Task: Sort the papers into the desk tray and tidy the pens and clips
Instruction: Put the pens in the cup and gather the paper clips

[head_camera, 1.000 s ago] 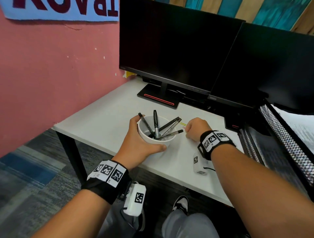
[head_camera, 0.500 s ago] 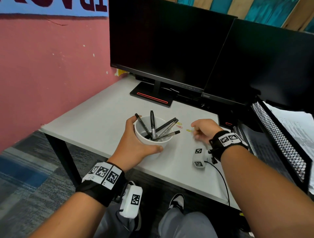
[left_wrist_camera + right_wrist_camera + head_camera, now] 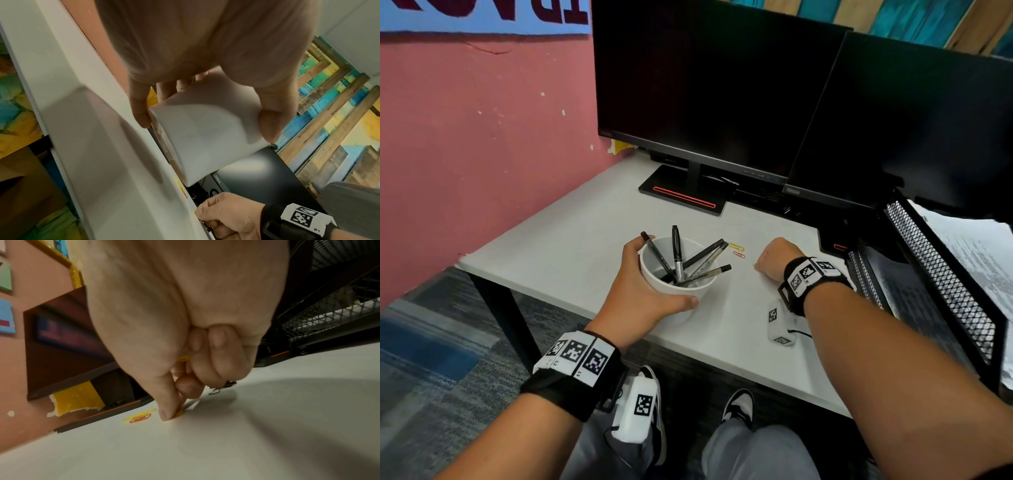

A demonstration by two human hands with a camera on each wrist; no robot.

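My left hand [image 3: 667,270] grips a white cup [image 3: 678,291] that stands near the desk's front edge and holds several black pens [image 3: 677,253]. The left wrist view shows thumb and fingers wrapped round the cup [image 3: 205,129]. To the cup's right, my right hand [image 3: 756,267] is curled, knuckles up. In the right wrist view my right hand [image 3: 174,413] pinches a yellow paper clip [image 3: 179,413] against the desk, with more clips tucked under the curled fingers. A loose yellow clip [image 3: 736,246] and a red clip [image 3: 738,254] lie between cup and hand. Papers [image 3: 976,253] lie in the black mesh tray [image 3: 935,274] at right.
Two dark monitors [image 3: 705,85] stand along the back of the white desk [image 3: 571,240], one on a flat base [image 3: 681,192] with a red stripe. A pink wall closes the left side. A small white tagged box [image 3: 780,325] with a cable rests under my right wrist.
My right hand moved away from the pen tips, uncovering the yellow and red clips, then came down curled on a yellow clip further right. My left hand kept hold of the cup.
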